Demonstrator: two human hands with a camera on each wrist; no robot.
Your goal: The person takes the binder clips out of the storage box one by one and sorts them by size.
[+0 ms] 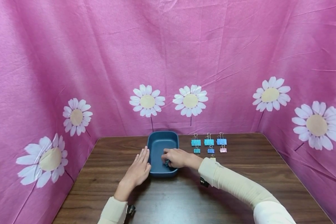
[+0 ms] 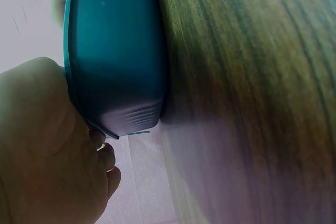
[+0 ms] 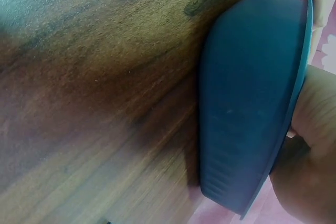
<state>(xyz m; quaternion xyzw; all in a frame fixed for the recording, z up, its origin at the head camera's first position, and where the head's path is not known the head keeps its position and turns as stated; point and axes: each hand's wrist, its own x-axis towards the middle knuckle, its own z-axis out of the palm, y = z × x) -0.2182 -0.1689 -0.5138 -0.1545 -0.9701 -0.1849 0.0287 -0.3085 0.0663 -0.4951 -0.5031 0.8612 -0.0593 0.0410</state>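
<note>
A dark blue rectangular tray (image 1: 163, 134) stands on the wooden table. My left hand (image 1: 139, 168) lies along its left side, fingers straight and touching the rim. Over the tray's right rim reaches my right hand (image 1: 177, 157), its curled fingers down inside, pinching a small dark teal binder clip (image 1: 167, 162) near the tray floor. Most of that clip is hidden by the fingers. In the right wrist view the tray wall (image 3: 247, 103) hides the fingertips. The left wrist view shows the left hand (image 2: 50, 150) at the tray's rim.
Right of the tray, binder clips stand in rows: larger blue ones (image 1: 209, 142) at the back, smaller blue and pink ones (image 1: 223, 150) before them. A yellow clip (image 1: 213, 157) is partly behind the right forearm. A pink flowered cloth (image 1: 168, 62) hangs behind and beside the table.
</note>
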